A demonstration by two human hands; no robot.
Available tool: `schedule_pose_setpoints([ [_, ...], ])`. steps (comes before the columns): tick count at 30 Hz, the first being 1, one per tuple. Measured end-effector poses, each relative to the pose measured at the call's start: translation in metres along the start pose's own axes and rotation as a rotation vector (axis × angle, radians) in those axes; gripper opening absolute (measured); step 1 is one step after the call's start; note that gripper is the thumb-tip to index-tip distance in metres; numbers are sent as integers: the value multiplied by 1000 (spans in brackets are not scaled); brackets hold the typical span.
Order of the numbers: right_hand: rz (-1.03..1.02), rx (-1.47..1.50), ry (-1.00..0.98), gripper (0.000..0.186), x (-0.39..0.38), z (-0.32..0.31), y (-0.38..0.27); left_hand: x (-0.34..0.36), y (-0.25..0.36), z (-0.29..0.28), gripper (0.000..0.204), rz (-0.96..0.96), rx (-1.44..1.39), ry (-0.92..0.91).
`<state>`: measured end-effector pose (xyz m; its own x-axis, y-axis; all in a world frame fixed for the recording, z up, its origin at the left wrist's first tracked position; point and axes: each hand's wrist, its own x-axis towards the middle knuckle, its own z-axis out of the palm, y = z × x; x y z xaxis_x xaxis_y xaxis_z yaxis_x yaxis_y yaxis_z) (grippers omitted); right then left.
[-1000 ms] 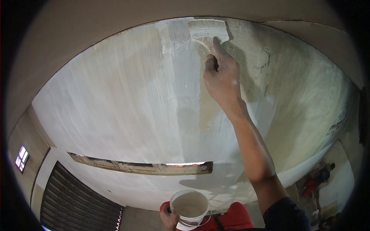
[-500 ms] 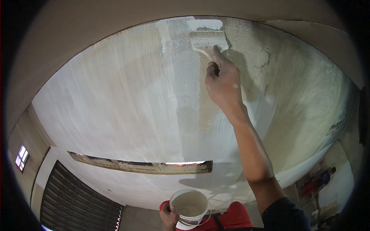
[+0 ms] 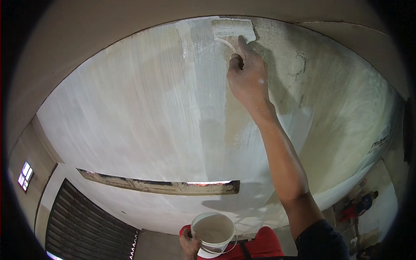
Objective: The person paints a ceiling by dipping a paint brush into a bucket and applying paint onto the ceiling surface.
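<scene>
Wide paintbrush (image 3: 234, 30), coated white, was at the far edge of the wall (image 3: 143, 99), just short of the ceiling (image 3: 195, 8); its bristles pointed far and appeared to lie against the surface. Right hand (image 3: 249, 76) gripped the brush handle, one finger extended along it toward the head. Wall left of the brush carried streaky whitish coating; to the right it was mostly bare and beige, with a dark crack (image 3: 300, 65). Left hand (image 3: 190, 245), at the near edge, was closed on the left side of a white bucket (image 3: 212, 220); contents could not be clearly made out. Red trousers (image 3: 268, 245) showed just right of the bucket. Between brush and bucket, a long narrow slot (image 3: 151, 185) crossed the wall. Near left: dark slatted shutter (image 3: 86, 221), with a small window (image 3: 25, 176) farther left. Near right: another person (image 3: 364, 203), well apart.
</scene>
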<state>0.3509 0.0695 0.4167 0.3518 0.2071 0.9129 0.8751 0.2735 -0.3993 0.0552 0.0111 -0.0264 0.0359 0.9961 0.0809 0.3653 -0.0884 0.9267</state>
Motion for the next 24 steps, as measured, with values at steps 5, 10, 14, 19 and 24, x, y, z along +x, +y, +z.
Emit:
schedule_pose_setpoints([
  [5, -59, -17, 72, 49, 4, 6, 11, 4, -21, 7, 54, 2, -28, 10],
  [10, -38, -82, 66, 48, 6, 9, 15, 1, -3, 3, 53, -12, 17, -5],
  [14, -11, -45, 46, 48, 7, 6, 7, 1, 0, 2, 52, -13, 18, 6],
  [19, -9, -51, 13, 49, 11, 4, 6, 0, -6, 2, 50, 7, 33, -1],
  [24, 46, -66, -36, 50, 15, -5, -3, 1, 1, 3, 51, -5, 30, -3],
])
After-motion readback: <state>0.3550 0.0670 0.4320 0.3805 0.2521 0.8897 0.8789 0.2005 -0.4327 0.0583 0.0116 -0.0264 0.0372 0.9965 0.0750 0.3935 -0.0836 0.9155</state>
